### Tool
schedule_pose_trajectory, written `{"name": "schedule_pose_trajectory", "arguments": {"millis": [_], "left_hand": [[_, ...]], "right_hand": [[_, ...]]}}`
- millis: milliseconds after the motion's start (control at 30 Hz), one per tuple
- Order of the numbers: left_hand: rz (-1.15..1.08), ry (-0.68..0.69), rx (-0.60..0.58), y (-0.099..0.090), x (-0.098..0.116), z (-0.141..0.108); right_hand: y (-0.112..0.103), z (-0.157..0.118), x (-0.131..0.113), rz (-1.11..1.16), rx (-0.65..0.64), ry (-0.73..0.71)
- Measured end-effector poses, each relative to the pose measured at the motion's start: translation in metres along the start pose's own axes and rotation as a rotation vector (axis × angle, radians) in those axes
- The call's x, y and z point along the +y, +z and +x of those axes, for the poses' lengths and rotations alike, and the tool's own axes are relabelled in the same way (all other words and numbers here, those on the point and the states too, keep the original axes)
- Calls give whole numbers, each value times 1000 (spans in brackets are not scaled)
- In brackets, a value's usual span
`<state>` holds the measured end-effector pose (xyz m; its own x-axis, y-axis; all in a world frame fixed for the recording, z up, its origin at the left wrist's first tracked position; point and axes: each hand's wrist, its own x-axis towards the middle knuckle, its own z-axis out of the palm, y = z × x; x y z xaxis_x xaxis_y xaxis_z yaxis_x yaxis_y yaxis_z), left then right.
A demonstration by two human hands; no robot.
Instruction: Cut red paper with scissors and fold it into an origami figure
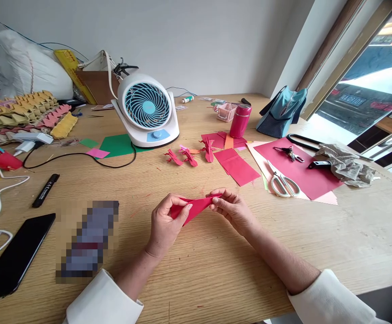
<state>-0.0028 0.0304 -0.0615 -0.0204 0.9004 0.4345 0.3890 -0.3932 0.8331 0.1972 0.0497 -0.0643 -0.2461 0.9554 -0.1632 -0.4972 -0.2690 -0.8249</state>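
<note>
Between my two hands is a folded piece of red paper (197, 209), raised a little over the wooden table. My left hand (168, 221) pinches its left end between thumb and fingers. At the other end, the thumb and fingers of my right hand (233, 210) grip the upper right edge. Beyond my hands lie several folded red paper figures (208, 149). Flat red paper sheets (238, 166) rest to their right. White-handled scissors (283, 183) lie on a larger red sheet (317, 180) farther right.
A white fan (147, 108) stands at the back, with green paper (114, 145) by its base. Behind the sheets are a pink flask (241, 121) and a blue bag (281, 111). A black marker (46, 191), a black tablet (16, 256) and a cable (81, 155) lie left.
</note>
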Motion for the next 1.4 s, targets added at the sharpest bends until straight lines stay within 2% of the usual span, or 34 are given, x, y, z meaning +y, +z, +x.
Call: {"name": "schedule_pose_trajectory", "arguments": {"millis": [500,800,1167,1400], "left_hand": [[-29,-28,53,3,2,-1],[-121,-162,60,5,6,-2],[-76,-171,61,3,4,0],[-70,-179,49,3,0,0]], "right_hand": [[-2,0,4,25,-15,-36],[6,-3,0,-40,39,-54],[4,0,4,-171,43,-166],[5,1,4,-155,53,-159]]}}
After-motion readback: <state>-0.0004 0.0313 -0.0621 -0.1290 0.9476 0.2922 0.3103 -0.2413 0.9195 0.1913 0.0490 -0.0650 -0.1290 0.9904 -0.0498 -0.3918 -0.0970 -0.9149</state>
